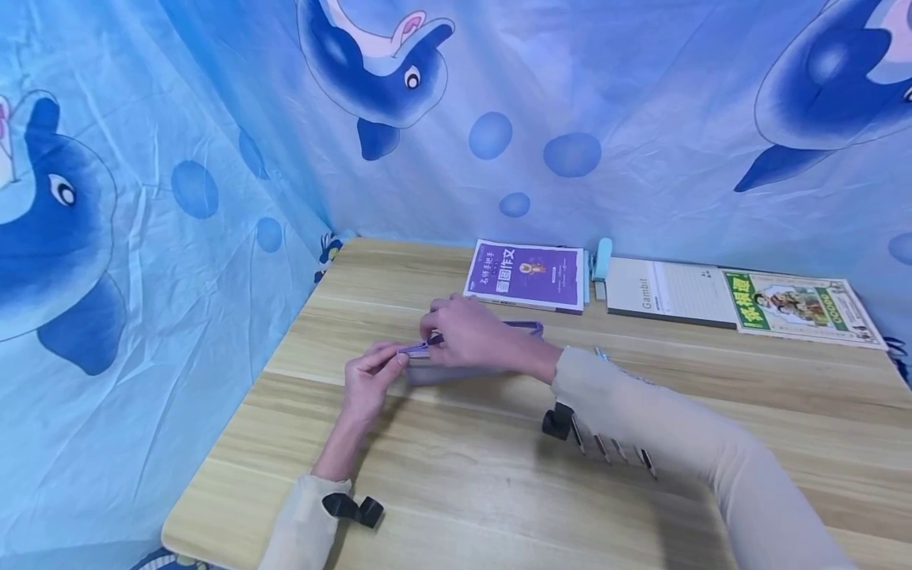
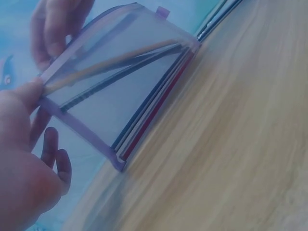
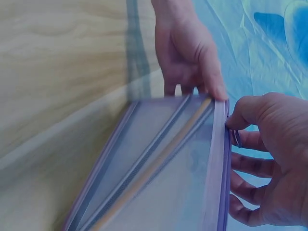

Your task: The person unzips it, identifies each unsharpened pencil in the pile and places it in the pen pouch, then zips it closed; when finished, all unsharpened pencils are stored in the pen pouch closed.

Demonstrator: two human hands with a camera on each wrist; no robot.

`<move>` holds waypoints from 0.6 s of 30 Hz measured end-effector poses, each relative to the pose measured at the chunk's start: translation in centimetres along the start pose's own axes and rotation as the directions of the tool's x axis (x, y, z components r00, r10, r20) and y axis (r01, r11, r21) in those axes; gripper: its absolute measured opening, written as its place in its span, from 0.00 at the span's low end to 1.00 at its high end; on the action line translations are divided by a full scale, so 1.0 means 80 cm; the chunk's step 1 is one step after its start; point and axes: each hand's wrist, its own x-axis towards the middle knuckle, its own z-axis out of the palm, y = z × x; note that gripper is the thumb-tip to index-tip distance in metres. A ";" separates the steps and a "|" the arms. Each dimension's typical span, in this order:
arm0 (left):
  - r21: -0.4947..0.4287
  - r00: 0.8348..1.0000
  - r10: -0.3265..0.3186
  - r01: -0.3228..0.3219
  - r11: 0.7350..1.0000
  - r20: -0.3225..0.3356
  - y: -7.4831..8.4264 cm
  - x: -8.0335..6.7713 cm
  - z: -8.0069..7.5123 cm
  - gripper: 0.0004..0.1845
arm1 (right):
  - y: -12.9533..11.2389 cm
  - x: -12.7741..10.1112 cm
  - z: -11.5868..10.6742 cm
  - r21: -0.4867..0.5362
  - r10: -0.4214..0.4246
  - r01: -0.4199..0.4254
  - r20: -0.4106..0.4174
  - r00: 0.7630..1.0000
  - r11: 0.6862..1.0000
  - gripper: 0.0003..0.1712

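Note:
A see-through zip pencil pouch (image 1: pixel 449 375) with purple edging stands on its long edge on the wooden table. Inside it, several pencils (image 2: pixel 144 108) show through the side, some slanting up to one top corner. My left hand (image 1: pixel 370 378) pinches that corner between thumb and forefinger. At the zipped top edge, my right hand (image 1: pixel 473 332) pinches the dark zipper pull (image 3: pixel 236 138) close to the left hand, its other fingers spread along the far side of the pouch.
Several loose pencils (image 1: pixel 602 449) lie under the right forearm. Along the back of the table (image 1: pixel 456 491) are a purple book (image 1: pixel 527 275), a light-blue object (image 1: pixel 602 259), a Gambit pad (image 1: pixel 670 291) and a green-and-white booklet (image 1: pixel 801 307). A dolphin-print cloth (image 1: pixel 427 190) hangs behind.

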 end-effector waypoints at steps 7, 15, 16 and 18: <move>0.030 1.000 -0.017 0.017 0.999 -0.024 0.002 0.002 0.002 0.09 | 0.032 -0.033 -0.010 0.014 0.058 -0.057 -0.005 0.998 0.998 0.13; 0.040 0.995 -0.054 0.057 0.998 -0.079 0.004 0.005 -0.010 0.11 | 0.086 -0.096 -0.034 0.027 0.134 -0.133 -0.019 0.991 0.991 0.13; 0.048 0.996 -0.045 0.049 0.998 -0.083 0.005 0.005 -0.011 0.10 | 0.093 -0.104 -0.038 0.036 0.153 -0.152 -0.026 0.988 0.988 0.13; 0.078 0.997 -0.021 0.026 0.997 -0.069 0.006 0.007 -0.014 0.09 | 0.106 -0.118 -0.044 0.035 0.182 -0.181 -0.037 0.983 0.983 0.13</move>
